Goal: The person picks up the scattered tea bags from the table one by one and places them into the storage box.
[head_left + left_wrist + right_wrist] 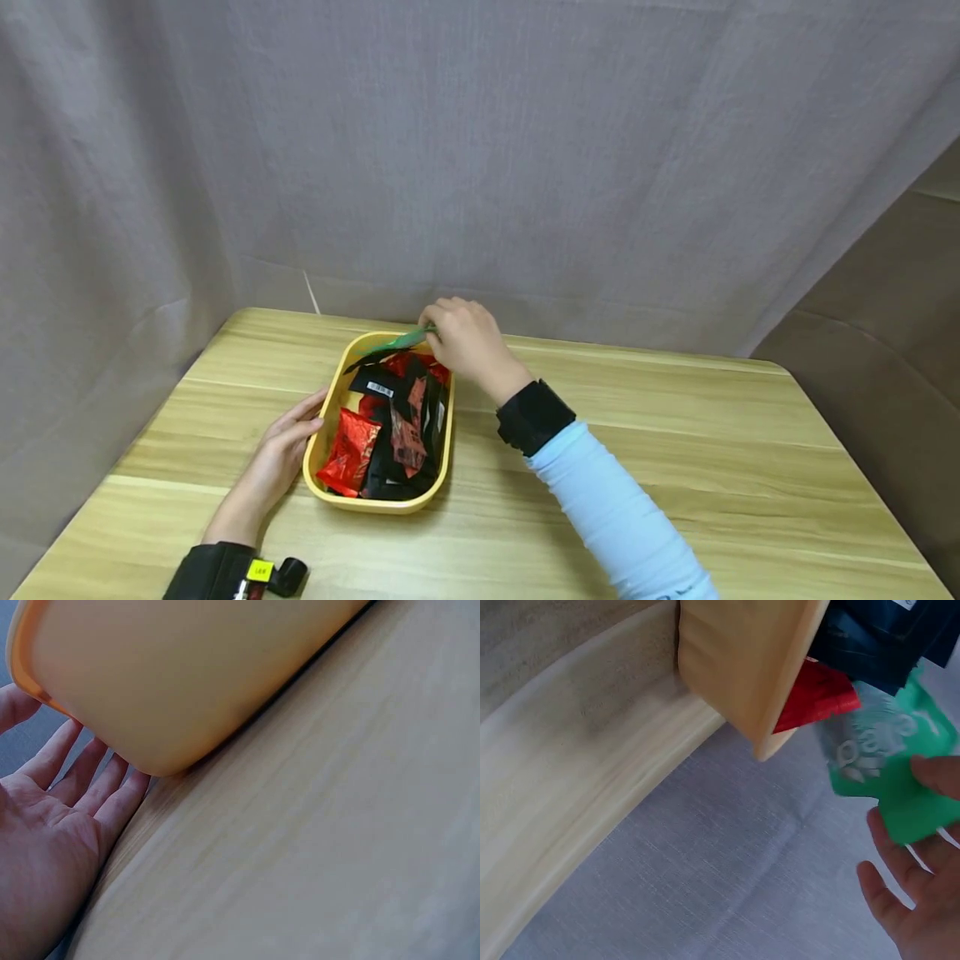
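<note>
A yellow plastic bin holds several red and black packets. My right hand is over its far end and pinches a green packet between thumb and fingers. Light lettering shows on this packet in the right wrist view, and part of it overlaps the bin's contents. My left hand touches the bin's left side. In the left wrist view its fingers reach out, with the tips at the bin's outer wall. A shiny red packet lies at the bin's near left, beside black packets.
The bin stands on a wood-grain table, left of the middle. A grey cloth curtain hangs behind the table's far edge and along the left side. Brown sheeting is at the right.
</note>
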Available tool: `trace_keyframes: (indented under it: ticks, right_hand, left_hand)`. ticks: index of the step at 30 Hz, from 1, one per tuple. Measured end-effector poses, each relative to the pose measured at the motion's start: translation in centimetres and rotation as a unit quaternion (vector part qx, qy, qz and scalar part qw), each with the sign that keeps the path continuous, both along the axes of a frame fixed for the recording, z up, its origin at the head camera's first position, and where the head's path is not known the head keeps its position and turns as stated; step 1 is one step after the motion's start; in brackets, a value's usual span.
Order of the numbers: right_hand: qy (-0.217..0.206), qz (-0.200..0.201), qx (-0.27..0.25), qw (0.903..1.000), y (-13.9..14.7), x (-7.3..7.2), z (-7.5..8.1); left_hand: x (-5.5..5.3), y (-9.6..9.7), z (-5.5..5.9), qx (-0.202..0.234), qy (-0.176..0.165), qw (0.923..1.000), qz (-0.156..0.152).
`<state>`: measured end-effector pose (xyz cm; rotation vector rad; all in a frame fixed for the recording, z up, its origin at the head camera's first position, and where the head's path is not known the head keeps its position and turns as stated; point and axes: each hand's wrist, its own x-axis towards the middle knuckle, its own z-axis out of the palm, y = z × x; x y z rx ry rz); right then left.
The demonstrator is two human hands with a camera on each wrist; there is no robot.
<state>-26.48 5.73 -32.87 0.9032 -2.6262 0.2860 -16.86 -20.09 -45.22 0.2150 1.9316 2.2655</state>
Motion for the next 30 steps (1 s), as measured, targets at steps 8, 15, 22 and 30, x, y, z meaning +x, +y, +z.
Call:
trace_keyframes:
  ticks: [8,15,22,30]
  right_hand:
    - [-0.017,-0.003,0.0,0.9998,0.2,0.6,-0.7]
    - [-0.063,-0.031,-0.068,0.9952,1.0,2.0,-0.6]
    - [-0.057,-0.058,-0.089,0.9927,3.1,4.9,-1.4]
    - [-0.067,-0.118,-0.047,0.9896,8.3,8.3,-3.7]
  left_hand:
    - [0.2,0.0,-0.1,0.016,0.003,0.9999,-0.003]
    - [0.4,-0.2,-0.3,0.0,0.009,0.9999,-0.009]
    - [0.1,0.1,-0.4,0.001,0.018,0.9997,-0.014]
    - [-0.1,1.0,1.2,-0.068,0.075,0.9943,0.034]
